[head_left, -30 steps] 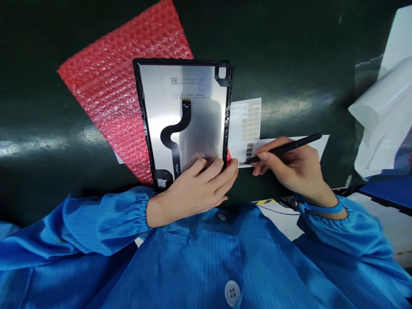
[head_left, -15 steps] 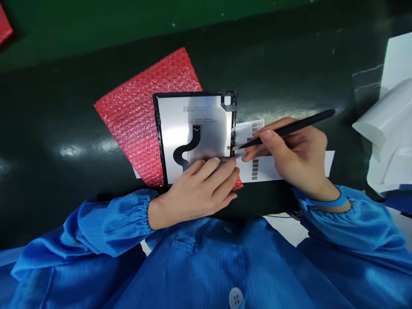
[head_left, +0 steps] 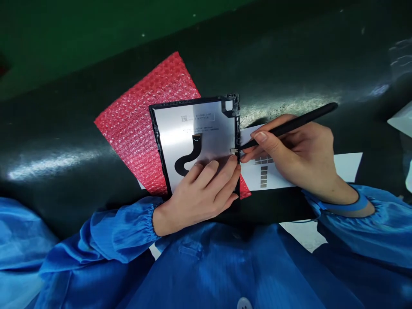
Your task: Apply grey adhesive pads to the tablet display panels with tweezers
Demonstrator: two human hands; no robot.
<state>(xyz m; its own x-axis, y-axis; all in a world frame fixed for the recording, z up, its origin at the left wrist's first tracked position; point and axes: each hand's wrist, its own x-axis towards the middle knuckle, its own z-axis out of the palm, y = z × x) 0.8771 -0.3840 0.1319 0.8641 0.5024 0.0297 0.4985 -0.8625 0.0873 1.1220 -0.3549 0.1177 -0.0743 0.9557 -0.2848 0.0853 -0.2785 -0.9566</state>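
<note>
A tablet display panel [head_left: 210, 148] lies back side up, with a silver back, a black frame and a curved black flex cable [head_left: 189, 159]. My left hand [head_left: 201, 197] rests palm down on its lower part, fingers spread and fingertips near the right edge. My right hand [head_left: 289, 150] is closed around black tweezers [head_left: 299, 118], held like a pen. Their tip meets the panel's right edge beside a small pale tab [head_left: 233, 151]. My left fingertips are just below this tab. The panel's lower edge is mostly hidden by my left hand.
Red bubble wrap [head_left: 138, 128] lies partly under the panel on the dark table [head_left: 64, 128]. A white sheet [head_left: 347, 165] with rows of small grey stickers [head_left: 264, 176] extends beneath my right hand. White material [head_left: 402, 120] is at the right edge.
The view has shifted and tilted slightly. The small tab now lies across the panel's right edge and shows more clearly, with the tweezers' tip still beside it. Both hands keep nearly the same pose.
</note>
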